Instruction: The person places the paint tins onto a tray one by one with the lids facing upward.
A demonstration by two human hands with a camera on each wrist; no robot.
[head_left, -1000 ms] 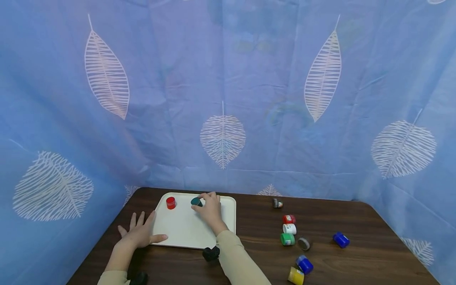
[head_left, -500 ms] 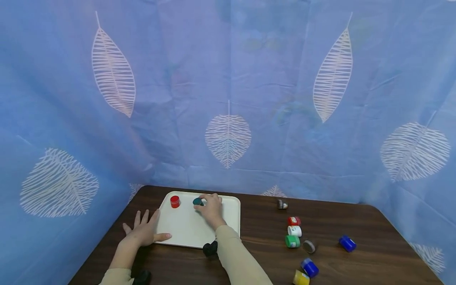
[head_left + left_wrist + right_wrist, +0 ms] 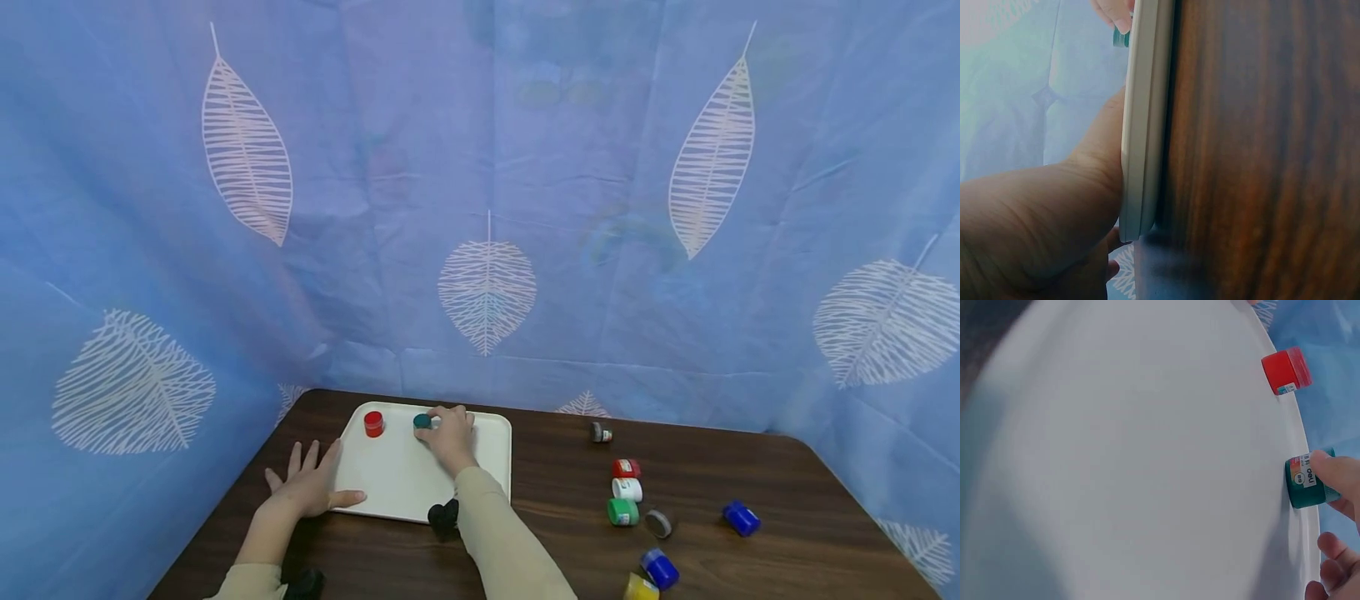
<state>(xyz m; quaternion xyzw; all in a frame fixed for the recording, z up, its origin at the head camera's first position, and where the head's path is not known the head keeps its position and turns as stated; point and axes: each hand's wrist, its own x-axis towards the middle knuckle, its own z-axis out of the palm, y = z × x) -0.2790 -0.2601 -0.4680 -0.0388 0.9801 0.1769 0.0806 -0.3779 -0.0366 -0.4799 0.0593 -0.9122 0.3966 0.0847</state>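
Note:
My right hand point(image 3: 452, 442) pinches a dark green paint jar point(image 3: 1305, 481) by its lid end, between thumb and finger. This jar stands upright at the back of the white tray point(image 3: 397, 475). To its left a red paint jar point(image 3: 373, 424) also stands upright on the tray, apart from it. My left hand point(image 3: 303, 487) lies over the tray's left front corner with fingers spread, its thumb on the tray's front rim. In the left wrist view the hand point(image 3: 1054, 206) presses against the tray's edge point(image 3: 1141, 125), its fingertips mostly hidden.
On the dark wooden table point(image 3: 555, 533), right of the tray, lie several jars: red point(image 3: 626, 468), white point(image 3: 627, 489), green point(image 3: 623, 512), blue point(image 3: 660, 569), another blue point(image 3: 741, 517), yellow point(image 3: 641, 587) and two grey-lidded ones point(image 3: 658, 523). A blue leaf-print curtain point(image 3: 562, 250) hangs behind.
The dark green jar was tilted in my right hand and now stands upright on the tray. My left hand keeps its place on the tray corner. The head view has shifted slightly.

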